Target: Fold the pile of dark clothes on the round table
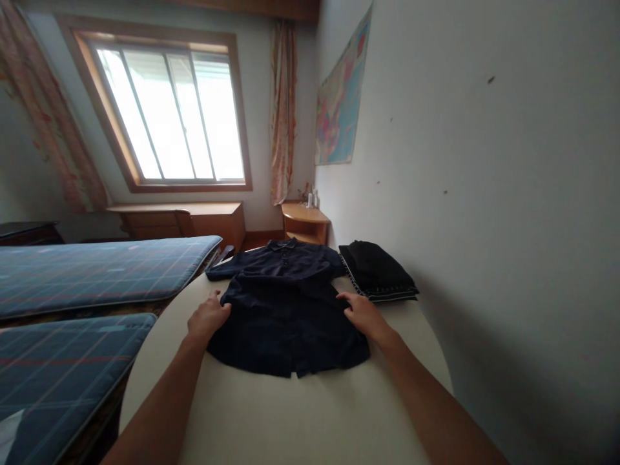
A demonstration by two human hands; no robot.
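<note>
A dark navy shirt [285,316] with a collar and buttons lies spread on a pale round table [271,420], its collar at the far side and its hem toward me. My left hand [209,315] grips the shirt's left edge, thumb and fingers closed on the cloth. On the opposite edge, my right hand [361,312] pinches the fabric at about the same height. A fold runs across the shirt's middle, just beyond my hands.
Folded black cloth [375,268] with a white-patterned edge sits at the table's far right, by the wall. To the left are two plaid mattresses [111,271]. A desk [217,210] with a chair stands under the window, and a corner shelf [305,213] lies beyond the table.
</note>
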